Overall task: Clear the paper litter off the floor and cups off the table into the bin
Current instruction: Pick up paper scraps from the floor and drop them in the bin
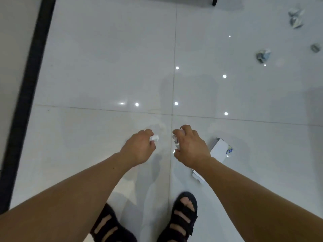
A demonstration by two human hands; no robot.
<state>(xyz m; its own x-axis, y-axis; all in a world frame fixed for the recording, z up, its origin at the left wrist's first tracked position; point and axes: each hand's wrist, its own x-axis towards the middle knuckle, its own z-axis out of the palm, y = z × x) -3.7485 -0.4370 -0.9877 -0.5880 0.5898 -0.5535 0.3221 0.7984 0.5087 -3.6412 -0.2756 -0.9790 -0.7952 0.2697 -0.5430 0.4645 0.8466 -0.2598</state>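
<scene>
My left hand (139, 148) is curled around a small white scrap of paper (154, 138) that pokes out past the fingers. My right hand (189, 145) grips a crumpled paper ball (175, 141), mostly hidden in the palm. Both hands hang over the glossy white tile floor (104, 75). A flat white sheet of paper (218, 151) lies on the floor under my right forearm, partly covered by it. Several crumpled paper balls lie at the far right: one (262, 55), a small one (315, 48) and a pair (295, 17). No bin, table or cups are in view.
A dark strip (26, 95) runs along the left edge of the floor beside a pale wall. A dark furniture leg (214, 1) stands at the top. My feet in black sandals (183, 217) are at the bottom.
</scene>
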